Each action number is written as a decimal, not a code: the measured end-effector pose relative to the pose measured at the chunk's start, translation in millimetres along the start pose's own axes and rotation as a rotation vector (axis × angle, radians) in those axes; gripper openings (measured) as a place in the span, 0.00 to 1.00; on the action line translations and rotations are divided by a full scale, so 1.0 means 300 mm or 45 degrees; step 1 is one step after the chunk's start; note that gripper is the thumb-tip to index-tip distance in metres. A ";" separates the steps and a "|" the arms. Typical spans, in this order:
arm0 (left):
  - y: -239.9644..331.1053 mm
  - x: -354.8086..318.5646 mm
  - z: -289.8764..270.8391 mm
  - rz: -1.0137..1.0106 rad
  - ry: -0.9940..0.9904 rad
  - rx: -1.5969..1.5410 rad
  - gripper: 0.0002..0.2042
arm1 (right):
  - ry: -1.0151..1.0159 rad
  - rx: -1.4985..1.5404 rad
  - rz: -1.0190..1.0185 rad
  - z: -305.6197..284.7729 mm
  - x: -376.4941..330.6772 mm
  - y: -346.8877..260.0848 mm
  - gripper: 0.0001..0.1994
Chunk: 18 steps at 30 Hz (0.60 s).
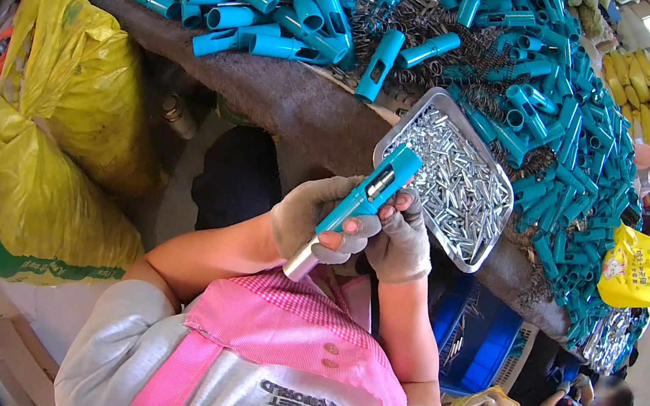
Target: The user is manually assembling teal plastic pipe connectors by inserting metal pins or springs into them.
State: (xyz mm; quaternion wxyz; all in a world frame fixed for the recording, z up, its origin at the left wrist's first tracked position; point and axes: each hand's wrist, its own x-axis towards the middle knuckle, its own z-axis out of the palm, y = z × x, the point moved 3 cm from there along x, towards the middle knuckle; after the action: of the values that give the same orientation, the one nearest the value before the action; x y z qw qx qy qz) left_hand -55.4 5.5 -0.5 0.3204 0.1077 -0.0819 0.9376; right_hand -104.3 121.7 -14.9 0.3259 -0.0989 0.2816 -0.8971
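And here you are, a slotted teal tube point(352, 206) held up between your gloved hands, just in front of your apron point(279, 320), slotted end toward one o'clock, silver end toward seven. Your left hand point(314, 217) curls round the lower body, fingers closed and thumb pressed over the top, likely to steady it. Up by the slot, your right hand point(401, 237) has thumb and forefinger drawn together at the tube's edge; whether they pinch some small part, I can't tell. That slot faces your eyes, presumably so you can see inside. At two o'clock, just beyond your right fingertips, sits the metal tray point(463, 265) of silver pins point(451, 194), seemingly placed for a short reach. More teal tubes point(310, 11) heap across the bench from eleven round to three.
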 end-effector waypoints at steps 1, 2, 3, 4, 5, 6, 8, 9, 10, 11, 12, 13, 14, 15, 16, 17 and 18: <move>-0.004 -0.004 0.001 0.003 0.009 -0.007 0.19 | 0.021 -0.026 -0.049 0.008 -0.008 0.000 0.09; -0.008 -0.010 0.002 0.006 0.019 -0.016 0.19 | 0.023 -0.029 -0.048 0.009 -0.013 0.006 0.09; -0.008 -0.013 0.006 0.006 0.017 -0.018 0.19 | 0.033 -0.091 -0.119 0.012 -0.013 0.003 0.09; -0.009 -0.019 0.007 0.005 0.063 0.020 0.20 | 0.045 -0.152 -0.190 0.019 -0.014 0.000 0.09; -0.012 -0.025 0.002 0.004 0.112 0.056 0.20 | 0.001 -0.244 -0.244 0.035 -0.020 -0.005 0.08; -0.010 -0.029 0.000 0.002 0.113 0.055 0.20 | 0.004 -0.243 -0.245 0.040 -0.019 -0.011 0.08; -0.010 -0.037 -0.017 0.014 0.168 0.053 0.19 | 0.006 -0.572 -0.287 0.040 -0.026 -0.033 0.08; -0.006 -0.034 -0.020 0.010 0.172 0.050 0.19 | 0.074 -0.602 -0.228 0.046 -0.023 -0.042 0.08; 0.000 -0.031 -0.023 0.014 0.172 0.062 0.19 | 0.081 -0.598 -0.226 0.035 -0.016 -0.044 0.08; 0.005 -0.028 -0.029 0.019 0.173 0.073 0.19 | 0.107 -0.498 -0.103 0.014 -0.004 -0.034 0.09; 0.003 -0.029 -0.015 0.015 0.159 0.084 0.19 | 0.118 -0.412 0.004 0.020 -0.002 -0.032 0.09; 0.000 -0.029 0.002 0.007 0.137 0.108 0.19 | 0.103 -0.310 0.060 0.044 -0.002 -0.036 0.09; -0.001 -0.029 0.020 0.000 0.114 0.134 0.19 | 0.085 -0.320 0.074 0.056 -0.004 -0.040 0.09; 0.005 -0.032 0.016 -0.007 0.135 0.136 0.18 | 0.067 -0.320 0.105 0.045 0.006 -0.031 0.08; 0.018 -0.038 0.010 -0.002 0.158 0.156 0.18 | 0.181 -0.483 0.108 0.006 0.012 -0.014 0.08; 0.020 -0.048 0.002 0.026 0.205 0.269 0.19 | 0.246 -0.552 0.185 -0.003 0.008 -0.012 0.08; 0.020 -0.054 0.008 0.067 0.239 0.342 0.20 | 0.253 -0.511 0.196 0.018 0.012 -0.005 0.09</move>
State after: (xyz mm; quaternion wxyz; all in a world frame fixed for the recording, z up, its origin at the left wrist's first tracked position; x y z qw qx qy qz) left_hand -46.1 -9.2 -2.8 0.2845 0.0593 0.0719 0.9541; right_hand -106.0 118.1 -9.6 0.3378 -0.0510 0.4918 -0.8009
